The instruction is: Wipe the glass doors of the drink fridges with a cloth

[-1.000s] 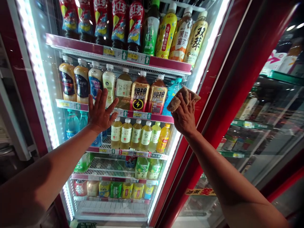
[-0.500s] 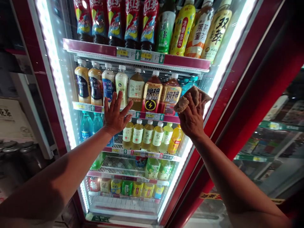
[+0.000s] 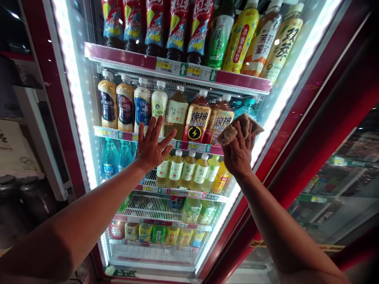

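My left hand [image 3: 152, 148] is spread with its fingers apart in front of the second shelf and appears to rest on the glass door of a lit drinks fridge. It holds nothing. Level with it on the right side, my right hand [image 3: 239, 154] presses a bunched brown cloth [image 3: 241, 128] against the glass, near the right light strip. Behind the cloth stand a bottle with a gold and black label [image 3: 219, 124] and a blue bottle [image 3: 247, 106], partly covered. A pale bottle [image 3: 160, 100] shows just above my left fingertips.
Rows of bottles fill the upper shelves, with red-labelled ones [image 3: 154, 23] on top. Red door frames [image 3: 308, 150] run along the right, beside another glass-fronted cabinet [image 3: 319, 197]. Dark metal canisters [image 3: 35, 193] stand at the left.
The view has shifted slightly, so the shelves appear a little farther right. Both hands keep nearly the same pose; my left hand sits slightly farther right in view, and the cloth stays in my right.
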Action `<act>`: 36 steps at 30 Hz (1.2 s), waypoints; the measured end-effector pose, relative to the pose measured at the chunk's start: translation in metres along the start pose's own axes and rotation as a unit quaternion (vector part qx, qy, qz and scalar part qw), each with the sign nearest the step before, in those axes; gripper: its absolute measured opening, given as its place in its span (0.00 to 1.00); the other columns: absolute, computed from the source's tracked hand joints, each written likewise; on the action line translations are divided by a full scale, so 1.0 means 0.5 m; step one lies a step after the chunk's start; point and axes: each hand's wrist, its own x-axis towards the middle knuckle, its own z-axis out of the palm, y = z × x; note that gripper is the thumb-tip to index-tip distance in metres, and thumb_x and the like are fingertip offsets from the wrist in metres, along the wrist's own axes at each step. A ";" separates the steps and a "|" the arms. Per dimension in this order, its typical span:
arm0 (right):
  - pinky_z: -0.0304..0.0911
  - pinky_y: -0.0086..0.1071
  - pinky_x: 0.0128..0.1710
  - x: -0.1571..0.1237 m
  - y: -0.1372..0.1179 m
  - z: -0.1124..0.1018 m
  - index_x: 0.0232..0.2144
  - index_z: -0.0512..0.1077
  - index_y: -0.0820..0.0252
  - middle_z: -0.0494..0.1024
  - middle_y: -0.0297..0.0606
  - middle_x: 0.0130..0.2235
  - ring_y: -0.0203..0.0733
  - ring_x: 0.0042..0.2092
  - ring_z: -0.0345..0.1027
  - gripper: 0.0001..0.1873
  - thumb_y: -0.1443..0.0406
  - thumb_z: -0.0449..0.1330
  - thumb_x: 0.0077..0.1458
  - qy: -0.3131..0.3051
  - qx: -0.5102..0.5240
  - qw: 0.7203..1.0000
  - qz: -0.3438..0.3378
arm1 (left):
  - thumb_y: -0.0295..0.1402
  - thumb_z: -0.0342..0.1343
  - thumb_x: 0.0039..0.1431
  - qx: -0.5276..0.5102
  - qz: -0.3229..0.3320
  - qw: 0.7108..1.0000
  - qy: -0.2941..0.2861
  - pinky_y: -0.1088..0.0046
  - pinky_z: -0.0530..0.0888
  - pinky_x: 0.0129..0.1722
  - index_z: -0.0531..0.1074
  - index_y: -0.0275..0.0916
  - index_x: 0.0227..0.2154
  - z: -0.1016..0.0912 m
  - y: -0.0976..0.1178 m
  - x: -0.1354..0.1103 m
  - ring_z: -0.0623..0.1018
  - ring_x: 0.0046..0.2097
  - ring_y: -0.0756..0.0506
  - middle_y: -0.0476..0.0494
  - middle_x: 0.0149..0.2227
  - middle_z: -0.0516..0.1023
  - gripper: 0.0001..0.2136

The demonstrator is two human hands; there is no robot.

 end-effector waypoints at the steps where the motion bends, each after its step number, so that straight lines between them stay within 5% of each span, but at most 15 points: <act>1: 0.38 0.70 0.72 0.002 -0.002 -0.001 0.72 0.55 0.47 0.57 0.40 0.75 0.58 0.78 0.34 0.29 0.56 0.49 0.72 -0.001 0.000 1.000 -0.005 | 0.41 0.55 0.68 -0.003 0.001 1.000 0.001 0.40 0.41 0.74 0.42 0.63 0.73 0.000 0.000 0.000 0.40 0.77 0.36 0.51 0.77 0.27 0.37; 6: 0.37 0.66 0.74 0.036 -0.012 -0.002 0.71 0.58 0.50 0.54 0.41 0.75 0.56 0.78 0.31 0.29 0.57 0.51 0.71 -0.007 -0.003 1.000 0.007 | 0.41 0.56 0.67 -0.007 0.002 1.000 0.011 0.41 0.42 0.74 0.44 0.63 0.73 0.000 0.000 -0.001 0.41 0.77 0.37 0.51 0.77 0.29 0.37; 13: 0.35 0.67 0.74 0.000 -0.056 0.025 0.70 0.59 0.49 0.57 0.40 0.75 0.53 0.78 0.28 0.29 0.57 0.51 0.70 -0.036 -0.001 0.999 0.000 | 0.41 0.57 0.67 -0.035 -0.002 0.999 0.012 0.40 0.42 0.74 0.46 0.65 0.72 0.002 0.000 -0.002 0.43 0.77 0.36 0.52 0.77 0.28 0.36; 20: 0.33 0.64 0.75 0.068 -0.075 0.028 0.70 0.60 0.51 0.58 0.41 0.74 0.52 0.78 0.28 0.28 0.57 0.50 0.71 -0.023 0.006 1.000 0.016 | 0.40 0.58 0.66 -0.049 -0.011 0.999 0.000 0.40 0.41 0.74 0.46 0.68 0.71 -0.001 -0.003 -0.004 0.44 0.77 0.35 0.54 0.77 0.28 0.37; 26: 0.34 0.66 0.74 0.027 -0.119 0.046 0.70 0.61 0.47 0.59 0.38 0.74 0.53 0.78 0.28 0.27 0.57 0.50 0.71 -0.036 0.009 0.999 0.008 | 0.39 0.59 0.66 -0.037 -0.004 0.999 -0.011 0.37 0.45 0.73 0.45 0.69 0.71 -0.004 -0.005 -0.006 0.44 0.77 0.34 0.51 0.77 0.29 0.38; 36: 0.36 0.66 0.74 0.059 -0.146 0.055 0.71 0.59 0.48 0.55 0.37 0.75 0.53 0.78 0.28 0.28 0.59 0.48 0.71 -0.022 -0.006 1.000 0.011 | 0.40 0.58 0.67 -0.061 -0.016 0.998 -0.026 0.37 0.43 0.73 0.52 0.67 0.71 -0.007 -0.003 -0.007 0.46 0.77 0.34 0.51 0.77 0.33 0.33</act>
